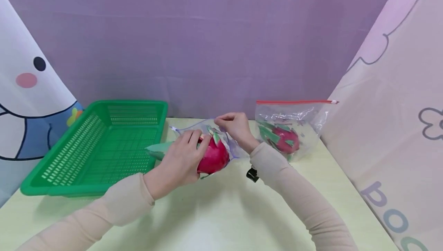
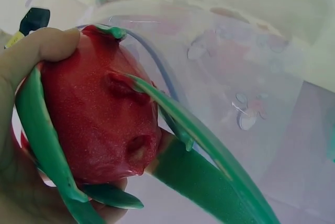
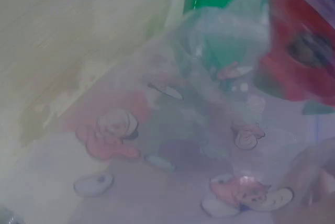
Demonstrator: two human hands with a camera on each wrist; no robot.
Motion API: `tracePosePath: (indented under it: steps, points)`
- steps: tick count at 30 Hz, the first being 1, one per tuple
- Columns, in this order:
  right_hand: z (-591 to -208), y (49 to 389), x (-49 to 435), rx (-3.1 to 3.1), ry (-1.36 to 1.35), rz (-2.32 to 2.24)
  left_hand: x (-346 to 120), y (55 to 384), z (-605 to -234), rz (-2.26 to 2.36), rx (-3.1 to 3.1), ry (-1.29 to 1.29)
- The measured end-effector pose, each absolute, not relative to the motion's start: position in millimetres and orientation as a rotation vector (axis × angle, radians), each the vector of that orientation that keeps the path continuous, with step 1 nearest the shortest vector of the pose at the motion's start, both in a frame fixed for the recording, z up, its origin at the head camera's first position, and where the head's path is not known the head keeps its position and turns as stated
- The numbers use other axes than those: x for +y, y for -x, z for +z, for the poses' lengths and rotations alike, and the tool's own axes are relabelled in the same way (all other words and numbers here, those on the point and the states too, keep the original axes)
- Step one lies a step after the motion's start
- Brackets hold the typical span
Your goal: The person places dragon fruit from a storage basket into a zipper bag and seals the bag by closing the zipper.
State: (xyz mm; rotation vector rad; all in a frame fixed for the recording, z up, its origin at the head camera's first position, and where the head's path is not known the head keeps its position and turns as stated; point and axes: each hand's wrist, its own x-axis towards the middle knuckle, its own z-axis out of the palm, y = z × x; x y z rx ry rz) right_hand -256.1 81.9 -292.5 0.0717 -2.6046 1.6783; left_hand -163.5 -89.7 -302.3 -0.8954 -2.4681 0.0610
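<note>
My left hand [image 1: 181,157] grips a red dragon fruit [image 1: 215,158] with long green scales, its thumb on the skin in the left wrist view. The fruit is at the mouth of a clear, purple-edged zip bag [image 3: 178,145] printed with small pink and white figures. My right hand [image 1: 238,130] pinches the bag's edge with thumb and forefinger. Behind the fruit in the left wrist view runs the bag's purple edge [image 2: 157,59]. How far the fruit sits inside is hard to tell.
At the left stands a green plastic basket [image 1: 95,103] with slotted walls. A clear bag with a red zip [image 1: 294,102] stands at the right, holding another dragon fruit [image 1: 285,139]. A purple cloth wall [image 1: 214,51] closes off the back of the pale table [image 1: 214,220].
</note>
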Motion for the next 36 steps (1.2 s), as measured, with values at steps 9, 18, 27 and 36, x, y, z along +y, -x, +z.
tracePosePath:
  steps: [9, 18, 27, 36]
  points:
    - [-289.7, 250.7, 78.6, -2.634, -0.193, 1.653, -86.4, 166.6, -301.8, 0.066, -2.547, 0.872]
    - [-286.5, 247.3, 76.8, -2.642, -0.283, 1.579, -80.6, 176.6, -301.3, 0.114, -2.651, 0.731]
    - [-281.0, 240.0, 77.6, -2.610, -0.483, 1.549, -74.7, 192.6, -302.0, 0.121, -2.694, 0.602]
    - [-271.0, 234.4, 83.9, -2.512, -0.802, 1.228, -60.4, 219.8, -310.9, 0.252, -2.811, 0.622]
